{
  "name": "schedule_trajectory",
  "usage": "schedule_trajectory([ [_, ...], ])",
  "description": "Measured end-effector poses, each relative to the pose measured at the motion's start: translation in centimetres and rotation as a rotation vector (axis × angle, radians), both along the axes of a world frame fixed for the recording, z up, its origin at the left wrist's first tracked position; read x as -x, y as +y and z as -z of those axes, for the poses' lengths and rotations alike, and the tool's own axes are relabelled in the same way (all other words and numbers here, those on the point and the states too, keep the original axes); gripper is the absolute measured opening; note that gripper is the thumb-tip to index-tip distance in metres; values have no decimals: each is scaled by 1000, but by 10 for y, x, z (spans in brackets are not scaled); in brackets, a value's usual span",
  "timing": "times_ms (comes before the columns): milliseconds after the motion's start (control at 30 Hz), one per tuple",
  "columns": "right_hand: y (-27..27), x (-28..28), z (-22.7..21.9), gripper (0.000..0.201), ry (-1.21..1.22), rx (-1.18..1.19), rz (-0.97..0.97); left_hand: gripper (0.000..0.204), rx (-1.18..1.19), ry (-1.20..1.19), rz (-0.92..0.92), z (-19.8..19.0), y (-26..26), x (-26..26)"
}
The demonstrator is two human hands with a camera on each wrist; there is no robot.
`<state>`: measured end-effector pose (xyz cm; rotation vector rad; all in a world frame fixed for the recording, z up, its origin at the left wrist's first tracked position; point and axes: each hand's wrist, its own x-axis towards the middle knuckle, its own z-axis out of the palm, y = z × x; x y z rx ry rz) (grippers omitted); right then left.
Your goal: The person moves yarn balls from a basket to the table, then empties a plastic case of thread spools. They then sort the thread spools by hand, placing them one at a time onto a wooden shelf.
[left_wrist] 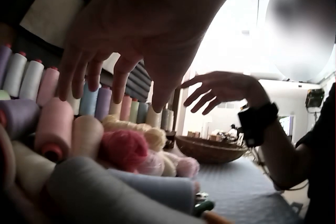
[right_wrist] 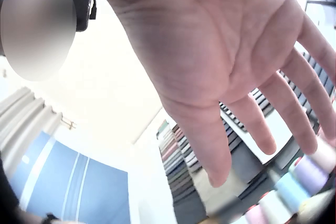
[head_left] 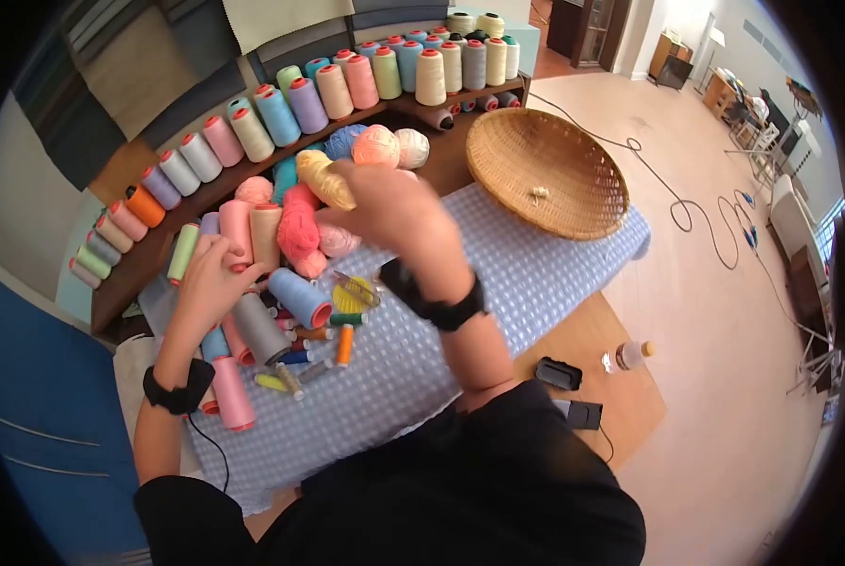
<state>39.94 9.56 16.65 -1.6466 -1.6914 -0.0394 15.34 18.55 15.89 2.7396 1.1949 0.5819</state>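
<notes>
My left hand hovers over the pile of thread cones, fingers spread and pointing down with nothing in them. Right at its fingertips stands a pink thread cone; a grey cone lies below. My right hand, blurred in the head view, is over the yarn with its palm bare and fingers apart, as the right wrist view shows. Under and beside it are a yellow yarn skein, a coral-red skein and a peach yarn ball. A light blue cone lies nearer me.
A shallow wicker basket with a small pale piece inside sits at the right on the checked cloth. Rows of thread cones line a wooden shelf behind. Small spools, including an orange spool, lie in front of the pile.
</notes>
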Motion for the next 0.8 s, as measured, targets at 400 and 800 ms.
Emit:
schedule_trajectory([
  [400, -97, -191, 116, 14, -428, 353, 621, 30, 357, -44, 190, -6, -127, 78],
  [800, -135, -198, 64, 24, -272, 383, 550, 25, 309, -445, -157, 58, -175, 109],
])
